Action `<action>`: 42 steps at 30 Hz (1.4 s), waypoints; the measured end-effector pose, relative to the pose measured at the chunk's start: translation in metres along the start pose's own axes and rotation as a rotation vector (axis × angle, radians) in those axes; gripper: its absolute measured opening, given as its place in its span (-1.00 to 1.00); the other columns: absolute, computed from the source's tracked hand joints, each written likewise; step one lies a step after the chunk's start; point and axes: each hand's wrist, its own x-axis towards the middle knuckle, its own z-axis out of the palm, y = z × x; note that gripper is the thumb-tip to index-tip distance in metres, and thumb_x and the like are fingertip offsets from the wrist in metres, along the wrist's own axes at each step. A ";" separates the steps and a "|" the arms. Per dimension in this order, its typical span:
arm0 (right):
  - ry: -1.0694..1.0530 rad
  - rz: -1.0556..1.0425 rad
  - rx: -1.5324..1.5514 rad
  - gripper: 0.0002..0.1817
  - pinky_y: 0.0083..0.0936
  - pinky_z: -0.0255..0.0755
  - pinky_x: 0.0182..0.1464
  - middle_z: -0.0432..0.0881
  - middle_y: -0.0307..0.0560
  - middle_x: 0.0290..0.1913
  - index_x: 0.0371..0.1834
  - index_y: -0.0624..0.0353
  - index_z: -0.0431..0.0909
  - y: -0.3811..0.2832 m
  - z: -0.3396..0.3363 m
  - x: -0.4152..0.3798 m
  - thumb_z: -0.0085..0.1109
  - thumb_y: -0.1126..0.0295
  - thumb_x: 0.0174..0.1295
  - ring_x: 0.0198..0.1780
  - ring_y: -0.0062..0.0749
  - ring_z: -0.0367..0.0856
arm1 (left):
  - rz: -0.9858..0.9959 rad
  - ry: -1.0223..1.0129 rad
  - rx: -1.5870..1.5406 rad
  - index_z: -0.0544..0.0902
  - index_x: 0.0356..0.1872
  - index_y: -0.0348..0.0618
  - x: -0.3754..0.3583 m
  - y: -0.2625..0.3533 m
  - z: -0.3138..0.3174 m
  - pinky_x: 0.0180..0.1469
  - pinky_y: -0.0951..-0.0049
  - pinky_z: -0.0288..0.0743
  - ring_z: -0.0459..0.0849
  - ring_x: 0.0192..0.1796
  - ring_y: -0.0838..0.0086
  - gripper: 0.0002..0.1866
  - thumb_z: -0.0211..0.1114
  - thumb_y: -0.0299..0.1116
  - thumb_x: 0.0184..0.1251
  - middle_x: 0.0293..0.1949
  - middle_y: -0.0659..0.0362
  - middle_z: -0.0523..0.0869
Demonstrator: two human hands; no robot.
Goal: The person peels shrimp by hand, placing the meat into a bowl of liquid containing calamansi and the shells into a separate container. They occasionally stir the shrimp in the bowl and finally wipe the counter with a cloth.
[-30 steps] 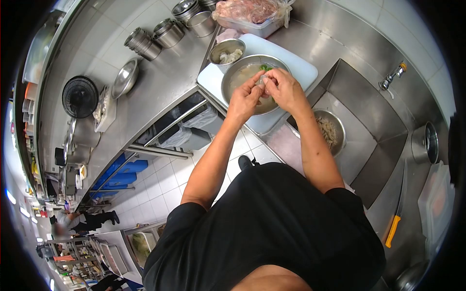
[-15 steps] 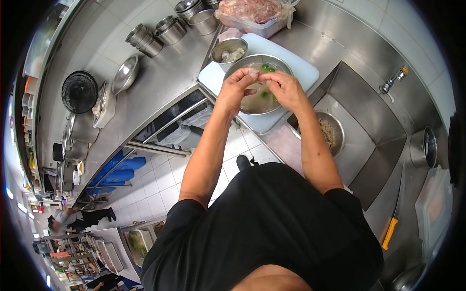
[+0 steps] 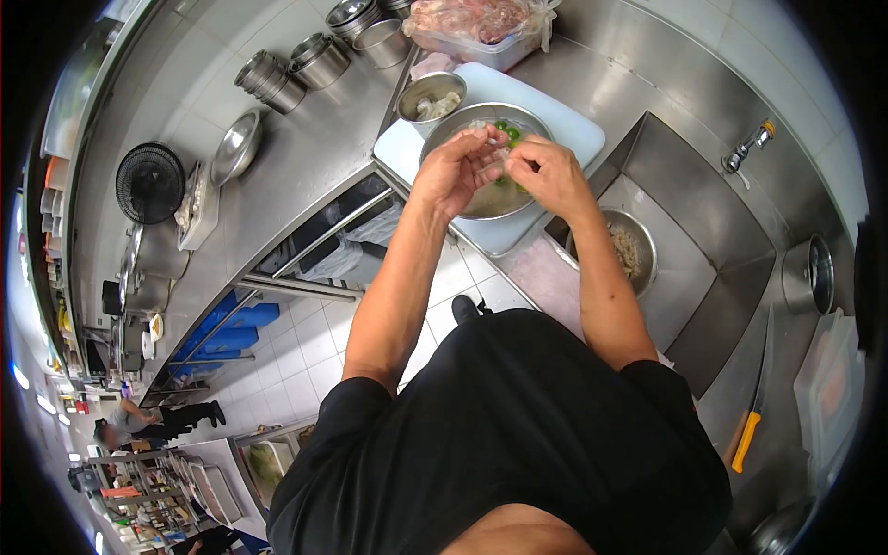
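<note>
Both my hands work over a large steel bowl (image 3: 442, 129) of cloudy water with green pieces in it, standing on a white cutting board (image 3: 573, 129). My left hand (image 3: 453, 171) pinches a small pale shrimp (image 3: 483, 132) at its fingertips. My right hand (image 3: 546, 171) is close beside it, fingers pinched on the same small piece, which is mostly hidden. A smaller steel bowl (image 3: 430, 95) holding pale peeled pieces stands just beyond the big bowl.
A sink (image 3: 703, 231) at the right holds a steel bowl of shells (image 3: 627, 248). A yellow-handled knife (image 3: 754, 407) lies on the counter at right. A tub of raw meat (image 3: 476, 28), stacked steel containers (image 3: 319, 60) and a black fan (image 3: 151, 183) stand on the counter.
My hands pulled apart over the bowl half a second ago and have come back together, the left hand still holding the small pale piece.
</note>
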 end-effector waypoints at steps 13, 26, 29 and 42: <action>-0.055 0.470 -0.487 -0.67 -0.23 0.48 -0.14 0.68 0.11 -0.28 -0.28 0.28 0.72 0.072 -0.084 -0.103 0.31 0.17 0.21 -0.24 0.00 0.65 | 0.295 0.458 1.603 0.64 0.17 -0.08 0.040 0.067 -0.030 0.07 0.30 0.55 0.73 0.02 0.25 -0.55 0.31 -0.16 0.30 0.04 0.02 0.74; 0.104 -0.050 -0.537 -0.71 -0.22 0.35 0.22 0.60 0.02 0.06 0.04 0.23 0.57 0.050 -0.053 -0.040 0.24 0.44 0.26 0.15 -0.04 0.51 | 0.185 0.235 1.847 0.80 -0.34 -0.08 0.043 -0.061 -0.053 -0.14 0.10 0.64 0.79 -0.18 0.16 -0.72 0.34 -0.12 0.04 -0.27 0.01 0.80; -0.017 -0.280 -0.548 -0.60 -0.19 0.28 0.29 0.59 0.04 0.11 0.18 0.23 0.52 0.006 -0.010 -0.009 0.21 0.47 0.24 0.21 -0.01 0.47 | 0.543 0.217 1.512 0.75 -0.19 -0.17 0.014 -0.046 -0.044 -0.16 0.13 0.61 0.76 -0.24 0.07 -0.65 0.33 -0.13 0.11 -0.35 -0.06 0.77; -0.303 -0.100 -0.238 -0.71 -0.31 0.46 -0.01 0.66 0.01 -0.12 0.02 0.30 0.59 0.028 0.031 0.013 0.14 0.31 0.39 -0.09 -0.21 0.60 | 0.442 0.294 0.861 0.69 -0.43 -0.16 -0.012 -0.036 -0.056 -0.32 0.28 0.56 0.74 -0.40 0.30 -0.86 0.34 -0.31 0.06 -0.45 0.13 0.77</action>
